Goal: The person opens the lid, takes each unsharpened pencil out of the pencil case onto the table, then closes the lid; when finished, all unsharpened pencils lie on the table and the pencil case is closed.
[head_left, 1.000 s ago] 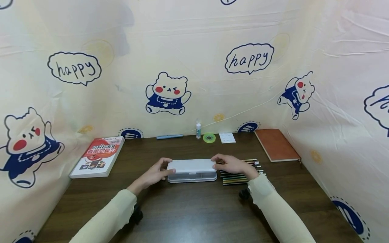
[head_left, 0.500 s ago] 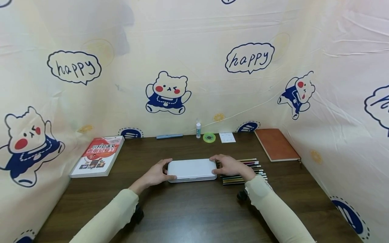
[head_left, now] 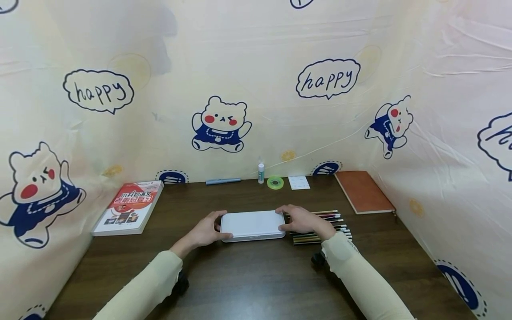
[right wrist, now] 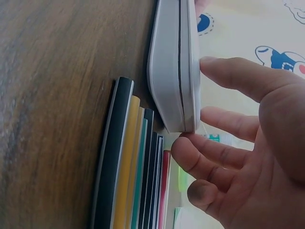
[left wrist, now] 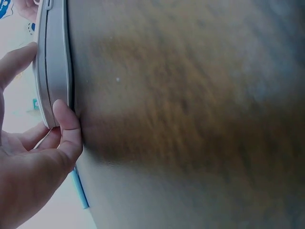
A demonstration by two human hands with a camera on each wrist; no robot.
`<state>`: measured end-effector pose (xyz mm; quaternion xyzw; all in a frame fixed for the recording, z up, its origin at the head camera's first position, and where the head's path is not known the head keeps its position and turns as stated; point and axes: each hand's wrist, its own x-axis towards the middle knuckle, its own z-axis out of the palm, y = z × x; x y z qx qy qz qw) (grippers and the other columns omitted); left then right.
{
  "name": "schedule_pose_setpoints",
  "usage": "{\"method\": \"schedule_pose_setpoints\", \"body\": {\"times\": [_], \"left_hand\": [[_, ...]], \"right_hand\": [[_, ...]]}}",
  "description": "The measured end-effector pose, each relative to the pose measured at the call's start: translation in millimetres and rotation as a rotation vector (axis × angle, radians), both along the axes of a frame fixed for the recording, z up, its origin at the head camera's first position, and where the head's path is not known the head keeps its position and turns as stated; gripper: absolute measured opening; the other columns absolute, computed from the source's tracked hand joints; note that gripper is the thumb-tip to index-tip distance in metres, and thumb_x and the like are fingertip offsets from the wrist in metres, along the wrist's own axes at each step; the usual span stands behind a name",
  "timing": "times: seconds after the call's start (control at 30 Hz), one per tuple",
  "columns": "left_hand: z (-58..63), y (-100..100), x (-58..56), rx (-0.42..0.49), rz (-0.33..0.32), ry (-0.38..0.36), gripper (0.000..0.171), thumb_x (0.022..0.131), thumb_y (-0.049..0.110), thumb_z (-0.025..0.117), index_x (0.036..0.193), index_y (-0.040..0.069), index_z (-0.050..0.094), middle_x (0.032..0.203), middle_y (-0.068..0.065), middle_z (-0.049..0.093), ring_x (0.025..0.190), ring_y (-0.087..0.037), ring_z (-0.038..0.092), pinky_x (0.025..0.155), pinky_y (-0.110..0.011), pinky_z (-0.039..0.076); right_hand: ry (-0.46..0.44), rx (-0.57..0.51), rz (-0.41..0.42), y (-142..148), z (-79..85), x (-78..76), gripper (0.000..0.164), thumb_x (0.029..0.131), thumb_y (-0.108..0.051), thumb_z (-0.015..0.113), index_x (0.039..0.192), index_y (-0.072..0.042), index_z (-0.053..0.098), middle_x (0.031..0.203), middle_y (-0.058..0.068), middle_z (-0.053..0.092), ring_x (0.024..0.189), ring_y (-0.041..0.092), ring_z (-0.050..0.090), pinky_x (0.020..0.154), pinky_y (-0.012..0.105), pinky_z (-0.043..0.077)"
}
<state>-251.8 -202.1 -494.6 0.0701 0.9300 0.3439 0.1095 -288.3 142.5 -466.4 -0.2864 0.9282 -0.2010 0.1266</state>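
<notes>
A white pencil case (head_left: 254, 223) lies on the brown table with its lid down; a thin seam runs along its side (right wrist: 167, 71) in the right wrist view. My left hand (head_left: 205, 229) grips the left end, thumb on the lid's near corner and fingers around the end. In the left wrist view the little finger (left wrist: 69, 126) bends against the case's end. At the other end my right hand (head_left: 302, 219) holds the case, thumb and forefinger on the lid, other fingers by the end wall. Several pencils (head_left: 308, 241) lie beside it, partly under my right hand.
Along the back stand or lie a blue pen (head_left: 223, 181), a glue stick (head_left: 261, 173), a green tape roll (head_left: 275, 182) and a white paper (head_left: 298, 182). A red-and-white book (head_left: 127, 209) is at left, a brown notebook (head_left: 365, 192) at right.
The pencil case's lid has swung down from partly raised to shut, both hands following it. Over the last half second the hands have stayed on the case.
</notes>
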Motion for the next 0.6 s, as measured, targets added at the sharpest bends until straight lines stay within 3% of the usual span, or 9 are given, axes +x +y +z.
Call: {"method": "schedule_pose_setpoints", "body": {"times": [0.2,0.43,0.6], "left_hand": [[0.6,2,-0.3,-0.008,-0.007,0.024,0.091,0.077,0.041,0.086,0.15,0.012,0.042,0.133,-0.011,0.052,0.086,-0.016,0.054,0.069,-0.029,0.045],[-1.0,-1,-0.1,-0.024,-0.039,0.028,0.092,0.078,0.044,0.084,0.151,0.01,0.04,0.132,-0.012,0.052,0.087,-0.016,0.054,0.069,-0.029,0.045],[3.7,-11,0.8,-0.016,-0.055,0.019,0.089,0.08,0.047,0.081,0.151,0.01,0.041,0.132,-0.011,0.054,0.09,-0.017,0.055,0.071,-0.029,0.046]], "right_hand": [[0.017,0.01,-0.006,-1,1.0,0.3,0.056,0.09,-0.033,0.074,0.14,-0.014,0.055,0.139,0.013,0.058,0.121,0.026,0.059,0.102,0.047,0.048],[0.004,0.002,-0.009,4,-0.5,-2.0,0.056,0.092,-0.034,0.072,0.141,-0.015,0.054,0.14,0.01,0.058,0.105,0.02,0.061,0.095,0.043,0.051],[0.027,-0.054,-0.022,18,7.2,-7.2,0.049,0.095,-0.029,0.068,0.139,-0.01,0.056,0.136,0.012,0.061,0.112,0.025,0.064,0.095,0.045,0.052]]}}
